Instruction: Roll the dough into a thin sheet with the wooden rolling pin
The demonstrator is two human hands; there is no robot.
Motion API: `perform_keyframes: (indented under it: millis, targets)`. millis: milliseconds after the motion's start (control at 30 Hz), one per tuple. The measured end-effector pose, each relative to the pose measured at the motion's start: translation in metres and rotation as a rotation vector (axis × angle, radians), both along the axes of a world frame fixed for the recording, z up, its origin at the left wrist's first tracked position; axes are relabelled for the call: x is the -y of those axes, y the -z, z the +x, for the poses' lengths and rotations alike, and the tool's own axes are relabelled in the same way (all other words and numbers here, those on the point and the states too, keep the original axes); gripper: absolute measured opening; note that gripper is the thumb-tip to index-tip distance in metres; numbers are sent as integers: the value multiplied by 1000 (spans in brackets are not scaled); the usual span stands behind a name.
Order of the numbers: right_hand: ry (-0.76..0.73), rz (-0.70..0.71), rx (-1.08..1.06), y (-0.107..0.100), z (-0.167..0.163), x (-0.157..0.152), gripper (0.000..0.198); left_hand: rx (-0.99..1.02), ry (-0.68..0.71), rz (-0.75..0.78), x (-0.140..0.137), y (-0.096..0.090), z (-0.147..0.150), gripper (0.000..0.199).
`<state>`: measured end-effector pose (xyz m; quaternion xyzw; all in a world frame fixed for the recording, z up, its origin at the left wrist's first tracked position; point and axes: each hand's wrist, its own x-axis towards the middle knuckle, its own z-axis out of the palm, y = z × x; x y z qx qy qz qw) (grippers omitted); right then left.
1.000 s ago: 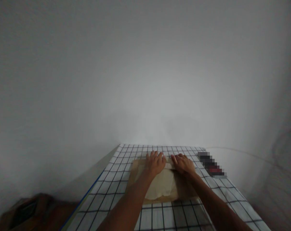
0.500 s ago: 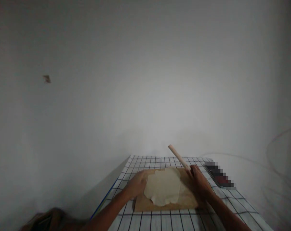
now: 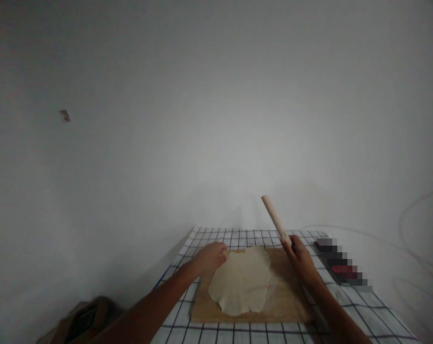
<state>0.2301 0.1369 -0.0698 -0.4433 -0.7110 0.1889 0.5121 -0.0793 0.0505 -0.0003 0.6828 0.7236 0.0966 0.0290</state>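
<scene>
A thin pale sheet of dough (image 3: 241, 284), uneven at its rim, lies on a brown wooden board (image 3: 288, 306). My left hand (image 3: 212, 256) is closed at the dough's upper left edge, its fingertips seeming to pinch that edge. A light wooden rolling pin (image 3: 275, 217) slants up and to the left out of my right hand (image 3: 299, 258), whose fingers wrap round its lower end. That hand is above the right side of the board, apart from the dough.
Under the board is a table with a white, black-checked cloth (image 3: 216, 334). A dark and red object, blurred out, (image 3: 340, 265) lies at the right edge. A brown bag-like thing (image 3: 83, 320) is at lower left. Behind stands a plain wall (image 3: 216, 119) with a cable at right.
My right hand has lifted the rolling pin higher and tilted it more upright. My left hand has moved up along the dough's edge. The view has shifted slightly.
</scene>
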Motion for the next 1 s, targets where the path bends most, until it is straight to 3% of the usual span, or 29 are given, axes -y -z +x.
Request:
perform_keyframes:
  millis: [133,433,667,1000]
  targets:
    - [-27,2,-17,-1,-2,2,42,-57,80,-49,-22,5,18,11]
    - [-35,-5,-56,5,-1,-3,44,-25,67,-186,-42,13,14,31]
    - [-61,-8,-49,13,0,-6,47,23,58,-68,-35,17,12,30]
    - [-38,-36,-33,16,5,-9,51,101,-43,-15,-41,24,13,30]
